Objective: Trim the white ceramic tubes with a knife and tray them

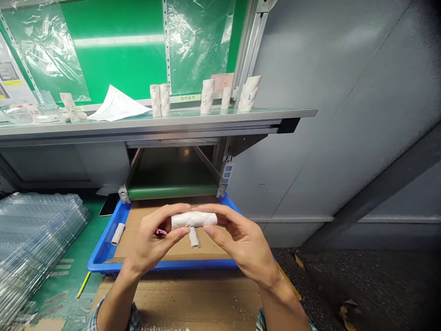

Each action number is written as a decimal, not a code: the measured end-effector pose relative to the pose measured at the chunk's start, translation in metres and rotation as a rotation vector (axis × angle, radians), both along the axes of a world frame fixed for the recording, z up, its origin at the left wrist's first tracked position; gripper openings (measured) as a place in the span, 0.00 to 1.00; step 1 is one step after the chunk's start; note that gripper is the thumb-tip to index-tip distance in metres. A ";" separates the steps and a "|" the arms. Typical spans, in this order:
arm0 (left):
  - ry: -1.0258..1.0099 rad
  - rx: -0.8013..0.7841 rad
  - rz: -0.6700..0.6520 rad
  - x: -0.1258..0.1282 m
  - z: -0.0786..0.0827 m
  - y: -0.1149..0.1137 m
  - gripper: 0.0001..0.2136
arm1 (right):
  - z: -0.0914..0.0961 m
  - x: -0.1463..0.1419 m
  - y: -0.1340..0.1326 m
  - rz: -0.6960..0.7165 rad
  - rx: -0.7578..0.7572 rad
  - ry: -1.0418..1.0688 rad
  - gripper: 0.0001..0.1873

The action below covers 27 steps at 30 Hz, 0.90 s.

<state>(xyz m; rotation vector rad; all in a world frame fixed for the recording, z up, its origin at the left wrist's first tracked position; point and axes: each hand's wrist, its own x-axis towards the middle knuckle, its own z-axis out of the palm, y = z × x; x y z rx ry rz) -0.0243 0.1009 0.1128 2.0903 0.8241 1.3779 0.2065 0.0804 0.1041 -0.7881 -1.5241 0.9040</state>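
Observation:
A white tube with a twisted, dimpled surface [194, 219] lies level between my hands, above a blue tray [99, 257] lined with cardboard [165, 253]. My left hand [143, 243] grips its left end between thumb and fingers. A small pink and dark object [160, 233], its kind unclear, also sits in that hand. The tube's right end is pinched in my right hand [250, 243]. Just below it, a second white tube [195, 239] rests on the cardboard. Another white tube [118, 234] lies at the tray's left side.
A green conveyor belt [172, 181] ends over the tray's far side. Above runs a shelf [193, 118] bearing several white tubes [207, 96] and a paper sheet [117, 105]. Stacked clear plastic trays [41, 234], a dark phone [109, 205] and a yellow stick [83, 285] lie left.

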 end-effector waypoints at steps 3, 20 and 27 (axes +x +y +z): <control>-0.037 -0.072 0.006 -0.002 -0.001 -0.002 0.18 | 0.003 0.000 0.000 -0.042 0.005 -0.002 0.15; 0.243 0.039 0.149 -0.002 0.008 -0.018 0.23 | -0.009 -0.011 0.017 -0.208 0.520 -0.452 0.17; 0.378 0.218 0.267 -0.004 0.008 -0.015 0.18 | -0.010 -0.009 0.012 -0.161 0.450 -0.470 0.25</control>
